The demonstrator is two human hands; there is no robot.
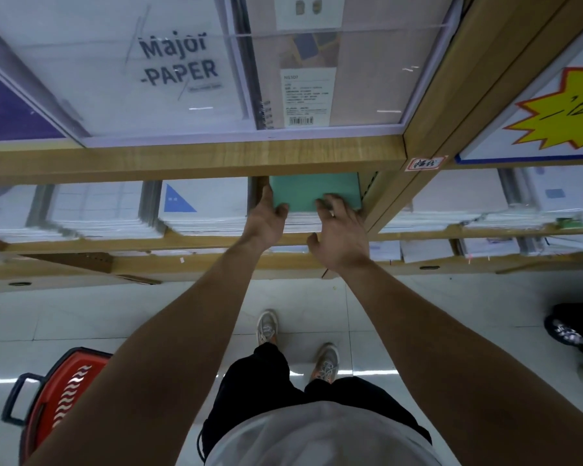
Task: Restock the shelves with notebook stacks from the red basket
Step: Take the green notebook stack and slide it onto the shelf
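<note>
Both hands sit on the green notebook stack (313,191), which lies in the rightmost compartment of the wooden shelf (189,159), just past centre toward 12 o'clock. Left hand (265,220) grips the stack's left edge, thumb on the green cover and fingers reaching down beside it at 11 o'clock. Right hand (342,230) lies over the near right corner with fingers loosely spread on the cover and thumb hanging free below; whether it presses or only rests there is hard to tell. White notebook piles (202,210) fill the compartments toward 9 o'clock, one bearing a blue triangle. Above, at 12 o'clock, a clear sleeve reads "Major PAPER" (179,62). Red basket (64,395) stands on the tiled floor at 7 o'clock, beside the left forearm.
</note>
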